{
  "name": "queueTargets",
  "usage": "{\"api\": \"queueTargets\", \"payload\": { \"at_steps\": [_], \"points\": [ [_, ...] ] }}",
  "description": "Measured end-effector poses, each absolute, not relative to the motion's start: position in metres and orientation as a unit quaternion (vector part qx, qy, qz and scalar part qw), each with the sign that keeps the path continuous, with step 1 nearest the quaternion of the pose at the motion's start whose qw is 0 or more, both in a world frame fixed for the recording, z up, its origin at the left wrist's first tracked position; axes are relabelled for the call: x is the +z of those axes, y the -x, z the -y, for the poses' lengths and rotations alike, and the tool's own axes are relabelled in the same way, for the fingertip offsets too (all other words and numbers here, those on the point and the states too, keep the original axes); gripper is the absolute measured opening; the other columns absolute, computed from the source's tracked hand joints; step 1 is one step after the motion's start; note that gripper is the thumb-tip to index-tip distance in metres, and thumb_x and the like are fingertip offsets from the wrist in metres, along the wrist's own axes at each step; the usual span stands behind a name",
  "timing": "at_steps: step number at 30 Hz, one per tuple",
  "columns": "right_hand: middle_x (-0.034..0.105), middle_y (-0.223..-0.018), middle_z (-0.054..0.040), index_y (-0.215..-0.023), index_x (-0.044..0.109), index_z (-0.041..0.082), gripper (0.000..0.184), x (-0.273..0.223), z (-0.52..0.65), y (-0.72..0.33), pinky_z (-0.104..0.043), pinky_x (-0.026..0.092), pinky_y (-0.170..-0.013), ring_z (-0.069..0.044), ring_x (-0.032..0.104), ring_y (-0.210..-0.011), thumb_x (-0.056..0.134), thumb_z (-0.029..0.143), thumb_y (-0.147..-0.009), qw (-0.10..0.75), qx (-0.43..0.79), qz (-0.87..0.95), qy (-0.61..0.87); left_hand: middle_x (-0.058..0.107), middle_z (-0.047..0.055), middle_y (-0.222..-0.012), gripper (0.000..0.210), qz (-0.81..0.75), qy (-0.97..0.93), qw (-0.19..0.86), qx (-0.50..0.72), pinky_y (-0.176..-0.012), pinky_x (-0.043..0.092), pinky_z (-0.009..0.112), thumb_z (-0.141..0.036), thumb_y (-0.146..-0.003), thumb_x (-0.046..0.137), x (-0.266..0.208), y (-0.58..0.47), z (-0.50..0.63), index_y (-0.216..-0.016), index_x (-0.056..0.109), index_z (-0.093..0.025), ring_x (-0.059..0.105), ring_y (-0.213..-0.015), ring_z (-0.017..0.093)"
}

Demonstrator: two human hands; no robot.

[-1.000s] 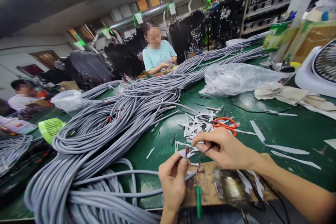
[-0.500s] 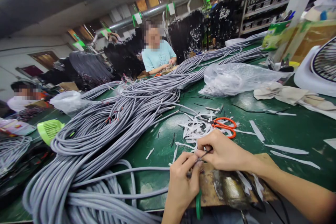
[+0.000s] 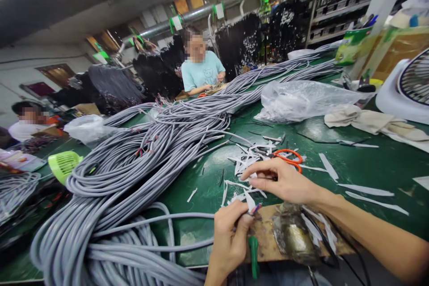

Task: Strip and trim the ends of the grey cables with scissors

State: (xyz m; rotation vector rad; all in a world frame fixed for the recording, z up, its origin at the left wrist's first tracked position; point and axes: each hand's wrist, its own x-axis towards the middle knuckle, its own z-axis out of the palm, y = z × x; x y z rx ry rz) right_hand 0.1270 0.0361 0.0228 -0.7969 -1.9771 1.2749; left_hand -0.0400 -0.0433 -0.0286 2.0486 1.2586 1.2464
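Observation:
My left hand (image 3: 231, 237), low in the middle, is closed around the end of a grey cable (image 3: 187, 215). Past its thumb and fingertips stick a white strip (image 3: 250, 201) and short red and blue wire ends (image 3: 257, 208). My right hand (image 3: 279, 178) reaches over a heap of white scraps (image 3: 246, 161), palm down. Its thumb and forefinger are a little apart, with a bit of white showing between them. Just behind this hand lie scissors with orange handles (image 3: 290, 156), their blades partly covered by scraps.
Under my hands is a wooden board (image 3: 263, 250) with a green clamp handle (image 3: 254, 254) and a worn metal device (image 3: 296, 241). Thick bundles of grey cable (image 3: 134, 187) cover the left. Behind lie a plastic bag (image 3: 288, 100), cloth gloves (image 3: 375, 125) and a fan (image 3: 407, 85). A person (image 3: 203, 71) sits opposite.
My right hand has moved from beside the left fingertips up and left over the scraps, and its fingers have parted. A white strip and coloured wire ends now show at my left hand.

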Motion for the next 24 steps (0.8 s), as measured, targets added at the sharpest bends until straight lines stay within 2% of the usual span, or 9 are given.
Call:
{"api": "queueTargets", "payload": {
  "at_steps": [3,6,10,14,18,24],
  "points": [
    [0.061,-0.071,-0.0001,-0.103,0.064,0.015,0.028,0.024,-0.031,-0.127,-0.017,0.037,-0.054,-0.008,0.05,-0.059,0.051,0.012,-0.079,0.28,0.49,0.801,0.198,0.053,0.0,-0.053,0.031,-0.494,-0.703,0.218,0.463,-0.053,0.035,0.024,-0.029,-0.089,0.04,-0.031,0.045,0.045,-0.073,0.063,-0.015,0.049,-0.052,0.013],
    [0.066,-0.08,-0.0039,-0.1,0.065,0.013,0.03,0.02,-0.028,-0.125,-0.017,0.04,-0.063,-0.01,0.056,-0.07,0.047,0.005,-0.079,0.291,0.429,0.843,0.142,0.049,-0.001,-0.05,0.031,-0.51,-0.681,0.224,0.476,-0.051,0.034,0.023,-0.032,-0.088,0.041,-0.033,0.048,0.044,-0.081,0.066,-0.014,0.047,-0.048,0.013],
    [0.06,-0.068,-0.0042,-0.082,0.065,0.011,0.023,0.01,-0.028,-0.121,-0.019,0.035,-0.056,-0.01,0.049,-0.059,0.042,0.008,-0.08,0.341,0.264,0.885,0.176,0.046,-0.002,-0.051,0.033,-0.5,-0.674,0.283,0.465,-0.049,0.03,0.021,-0.031,-0.089,0.04,-0.029,0.044,0.042,-0.068,0.06,-0.014,0.042,-0.046,0.01],
    [0.051,-0.059,-0.0002,-0.065,0.055,0.015,0.019,0.003,-0.027,-0.117,-0.022,0.024,-0.048,-0.01,0.037,-0.051,0.04,0.004,-0.069,0.32,0.172,0.908,0.206,0.046,-0.003,-0.053,0.028,-0.542,-0.629,0.27,0.488,-0.048,0.029,0.02,-0.03,-0.088,0.041,-0.026,0.036,0.039,-0.07,0.057,-0.015,0.039,-0.048,0.009],
    [0.043,-0.055,0.0025,-0.055,0.042,0.016,0.014,0.005,-0.026,-0.112,-0.021,0.021,-0.048,-0.008,0.032,-0.05,0.04,0.005,-0.063,0.32,0.238,0.892,0.214,0.044,-0.003,-0.052,0.029,-0.569,-0.581,0.256,0.522,-0.046,0.028,0.019,-0.032,-0.087,0.043,-0.027,0.028,0.036,-0.069,0.058,-0.014,0.036,-0.047,0.009],
    [0.034,-0.052,0.0051,-0.052,0.037,0.016,0.022,0.001,-0.027,-0.107,-0.019,0.023,-0.049,-0.007,0.03,-0.051,0.044,0.01,-0.072,0.3,0.393,0.841,0.223,0.041,-0.004,-0.05,0.029,-0.579,-0.552,0.257,0.543,-0.043,0.028,0.018,-0.034,-0.084,0.047,-0.027,0.025,0.03,-0.069,0.06,-0.013,0.035,-0.045,0.008]
  ]
}}
